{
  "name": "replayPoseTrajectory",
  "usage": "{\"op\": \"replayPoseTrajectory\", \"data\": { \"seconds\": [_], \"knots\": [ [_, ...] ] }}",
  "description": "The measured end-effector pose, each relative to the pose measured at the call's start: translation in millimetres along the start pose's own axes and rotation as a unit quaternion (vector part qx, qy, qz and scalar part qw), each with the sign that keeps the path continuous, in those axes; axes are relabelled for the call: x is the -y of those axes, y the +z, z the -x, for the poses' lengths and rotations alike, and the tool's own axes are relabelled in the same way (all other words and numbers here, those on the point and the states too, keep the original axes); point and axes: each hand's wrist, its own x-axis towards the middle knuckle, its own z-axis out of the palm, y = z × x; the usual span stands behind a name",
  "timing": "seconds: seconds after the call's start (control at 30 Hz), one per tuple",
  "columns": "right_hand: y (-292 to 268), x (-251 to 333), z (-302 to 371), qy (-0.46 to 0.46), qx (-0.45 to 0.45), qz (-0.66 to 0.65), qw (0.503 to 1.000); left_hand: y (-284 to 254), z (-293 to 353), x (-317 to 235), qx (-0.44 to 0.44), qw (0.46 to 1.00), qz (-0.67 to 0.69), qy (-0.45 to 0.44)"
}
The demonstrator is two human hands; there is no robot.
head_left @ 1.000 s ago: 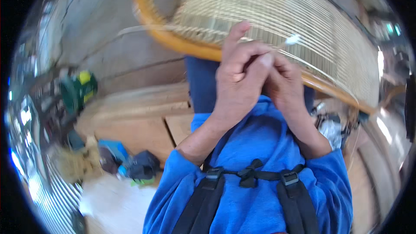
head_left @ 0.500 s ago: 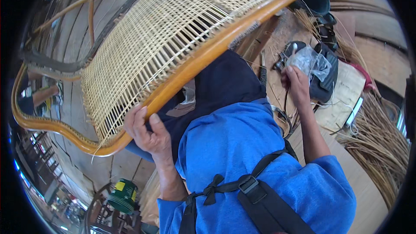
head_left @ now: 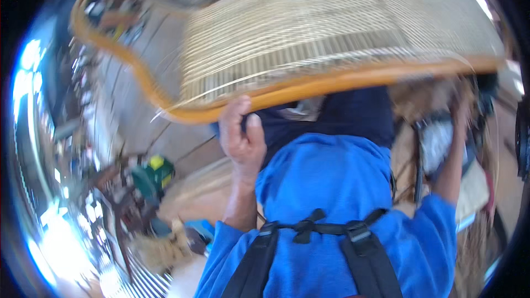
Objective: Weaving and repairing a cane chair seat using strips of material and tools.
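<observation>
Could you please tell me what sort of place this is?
Probably a workshop for woven furniture, judging by the large woven cane panel in its curved wooden frame, the left hand at that frame, and the blurred brown strands at lower right.

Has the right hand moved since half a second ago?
Yes. Judged against the clear plastic bag, the right hand, now blurred, has gone from the bag's near edge to beyond it, farther from the body, toward the orange-brown rail.

White glare blew out the left edge; motion blur smeared the cane (head_left: 292, 27) and right hand (head_left: 461, 104); corners were black.
</observation>
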Motion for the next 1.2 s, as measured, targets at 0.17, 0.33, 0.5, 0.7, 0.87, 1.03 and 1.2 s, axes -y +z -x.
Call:
{"op": "replayPoseTrajectory", "data": {
  "seconds": [0.17,0.33,0.5,0.7,0.87,1.03,1.2],
  "knots": [
    [-169,125,-12,0.093,0.250,-0.315,0.911,-93,78,57,-0.291,0.775,0.428,-0.363],
    [-277,315,-91,0.008,0.186,-0.530,0.828,-102,47,117,-0.312,0.564,0.643,-0.414],
    [-266,516,-175,-0.413,0.035,-0.373,0.830,-91,24,146,-0.214,0.557,0.723,-0.348],
    [-213,621,-205,-0.541,0.058,-0.165,0.823,-81,-9,133,-0.209,0.591,0.695,-0.353],
    [-204,634,-195,-0.528,0.090,-0.269,0.800,-74,-9,142,-0.242,0.572,0.687,-0.377],
    [-205,640,-189,-0.494,0.088,-0.245,0.830,-71,-8,155,-0.212,0.569,0.711,-0.355],
    [-212,647,-186,-0.485,0.093,-0.238,0.836,-72,-8,150,-0.233,0.604,0.683,-0.340]
  ]
}}
